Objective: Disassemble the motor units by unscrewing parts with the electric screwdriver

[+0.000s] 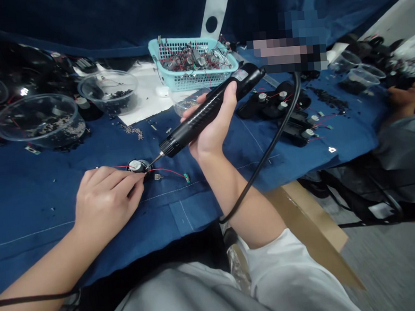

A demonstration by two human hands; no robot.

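Here we were, our left hand [104,200] down at the small motor [137,166], with a long stretch of blue cloth [30,210] running out to its left, the widest lane we had. Our right hand [212,122] was up with the soldering iron [204,113], its black cord [275,139] looping down past the forearm and cutting across the way right. Farther out, the teal basket [194,64] stood square in the path, two clear plastic bowls [38,122] blocked the far left, black motor holders [273,101] crowded the right, and beyond them sat a co-worker's hand [404,96].
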